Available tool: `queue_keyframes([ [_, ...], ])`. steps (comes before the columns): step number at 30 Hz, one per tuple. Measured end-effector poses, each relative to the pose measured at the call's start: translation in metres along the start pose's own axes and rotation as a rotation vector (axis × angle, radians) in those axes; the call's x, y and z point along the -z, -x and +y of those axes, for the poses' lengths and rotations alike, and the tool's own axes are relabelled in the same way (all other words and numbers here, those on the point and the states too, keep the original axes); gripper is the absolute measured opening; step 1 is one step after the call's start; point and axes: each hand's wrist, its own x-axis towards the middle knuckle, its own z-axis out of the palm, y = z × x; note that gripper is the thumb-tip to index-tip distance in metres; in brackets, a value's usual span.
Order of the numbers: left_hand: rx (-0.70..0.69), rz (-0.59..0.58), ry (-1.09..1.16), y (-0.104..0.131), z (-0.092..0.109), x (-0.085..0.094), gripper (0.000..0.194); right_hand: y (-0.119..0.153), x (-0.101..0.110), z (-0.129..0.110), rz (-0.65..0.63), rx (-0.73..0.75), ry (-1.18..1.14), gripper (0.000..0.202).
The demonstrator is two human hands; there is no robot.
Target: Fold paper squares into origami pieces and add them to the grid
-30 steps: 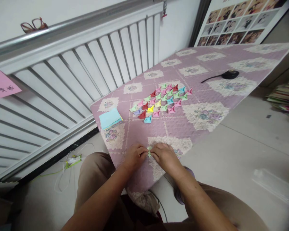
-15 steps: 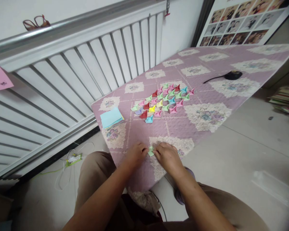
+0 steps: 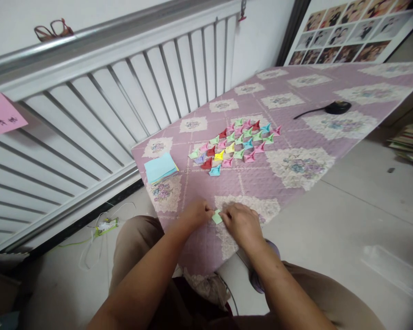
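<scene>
Counter in a mauve cloth with lace-edged floral patches stretches diagonally through the view, its near corner reaching the person's knees. Beside its far left edge runs a white slatted radiator, and past its far end leans a board of photographs. Near the middle of the counter, small folded paper pieces with pointed tips lie in slanting rows: red, pink, green, blue, two shades of yellow and one lilac. Closer to the person, the two hands are held a little apart, with a small piece of paper between them. The left hand has its fingertips bunched on the left corner of that paper, and the right hand has thumb and fingers on the right one. A stack of paper squares, light blue on top, sits near the counter's left edge; a black mouse-like device trails its cord well to the right. Smallest is the green paper itself, flat-looking and roughly square, over the edge of a lace patch.
</scene>
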Motion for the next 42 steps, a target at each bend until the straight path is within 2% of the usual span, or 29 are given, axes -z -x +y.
queue_keyframes([
  [6,-0.018,-0.102,-0.069,-0.011,-0.003,0.008,0.020,0.000,-0.001,0.001,0.017,-0.016,-0.004,0.018],
  [15,-0.048,-0.188,-0.212,-0.024,0.007,0.022,0.014,-0.003,-0.007,0.001,0.066,-0.008,-0.052,0.015],
  [20,-0.050,-0.131,-0.202,-0.019,0.004,0.019,0.016,0.005,-0.013,0.002,0.118,0.097,-0.152,0.005],
  [25,-0.081,-0.032,-0.130,-0.005,0.000,0.007,0.016,0.005,-0.014,0.010,0.020,0.206,-0.227,0.008],
  [30,-0.216,0.079,-0.091,0.013,-0.002,-0.005,0.020,0.001,-0.009,0.017,-0.063,0.252,-0.272,0.019],
  [33,-0.326,0.074,-0.114,0.020,-0.007,-0.007,0.025,0.000,-0.007,0.017,-0.081,0.258,-0.256,0.019],
  [36,-0.429,0.057,-0.253,0.021,-0.012,-0.007,0.026,-0.001,-0.006,0.017,-0.077,0.292,-0.228,0.015],
  [42,-0.508,0.022,-0.477,0.015,-0.010,-0.001,0.018,-0.002,-0.007,0.016,-0.058,0.326,-0.202,0.012],
])
